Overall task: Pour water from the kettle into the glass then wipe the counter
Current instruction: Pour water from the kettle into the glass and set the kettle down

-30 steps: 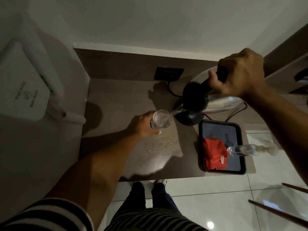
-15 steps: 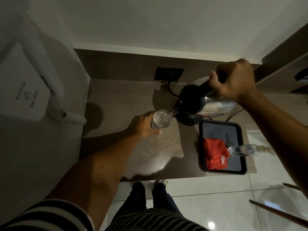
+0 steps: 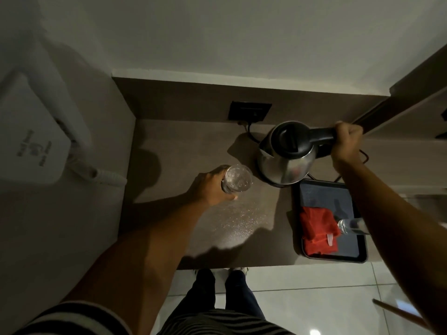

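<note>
A black tray (image 3: 360, 258) sits at the right. A red cloth (image 3: 316, 230) lies in it, touching a clear bottle (image 3: 350, 226) that lies on its side. A black wall socket (image 3: 250, 111) is at the back. A white box (image 3: 29, 143) hangs on the left wall.

Dim scene; bright speckled glare patch on counter (image 3: 242, 221), hard arm shadows, wide-angle edge bending, soft corners.

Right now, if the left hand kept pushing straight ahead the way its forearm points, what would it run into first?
The left hand already wraps the glass; carried further up-right, they would likely meet the kettle first, though depth is hard to judge.
</note>
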Demonstrator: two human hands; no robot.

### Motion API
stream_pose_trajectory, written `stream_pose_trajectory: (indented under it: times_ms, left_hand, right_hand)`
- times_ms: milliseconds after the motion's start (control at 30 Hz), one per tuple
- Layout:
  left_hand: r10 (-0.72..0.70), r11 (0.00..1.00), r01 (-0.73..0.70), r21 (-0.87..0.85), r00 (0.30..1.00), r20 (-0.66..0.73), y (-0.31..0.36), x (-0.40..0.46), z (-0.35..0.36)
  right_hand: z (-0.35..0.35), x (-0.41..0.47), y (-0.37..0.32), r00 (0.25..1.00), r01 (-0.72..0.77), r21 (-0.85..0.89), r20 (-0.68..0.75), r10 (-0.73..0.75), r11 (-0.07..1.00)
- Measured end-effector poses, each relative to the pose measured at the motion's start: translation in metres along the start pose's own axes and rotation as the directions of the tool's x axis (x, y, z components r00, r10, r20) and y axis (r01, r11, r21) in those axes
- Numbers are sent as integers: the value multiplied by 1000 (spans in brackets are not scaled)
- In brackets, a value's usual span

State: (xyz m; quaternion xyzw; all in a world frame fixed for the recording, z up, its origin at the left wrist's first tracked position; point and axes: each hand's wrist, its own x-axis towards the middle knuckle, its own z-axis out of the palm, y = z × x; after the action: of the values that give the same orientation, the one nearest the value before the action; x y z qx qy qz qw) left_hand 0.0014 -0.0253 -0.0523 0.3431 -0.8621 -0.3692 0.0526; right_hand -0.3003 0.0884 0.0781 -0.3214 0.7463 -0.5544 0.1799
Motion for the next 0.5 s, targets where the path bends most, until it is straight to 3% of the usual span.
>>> stream_pose_trajectory:
  times_ms: [300, 500]
  left_hand:
    - [-8, 1000, 8, -8, 1000, 8, -3, 3, 4]
    - [17, 1000, -17, 5, 1000, -2, -4, 5, 4]
  right_hand:
    - [-16, 19, 59, 943, -253, 208, -167, 289, 945]
    - [-26, 18, 59, 951, -289, 193, -52, 304, 938]
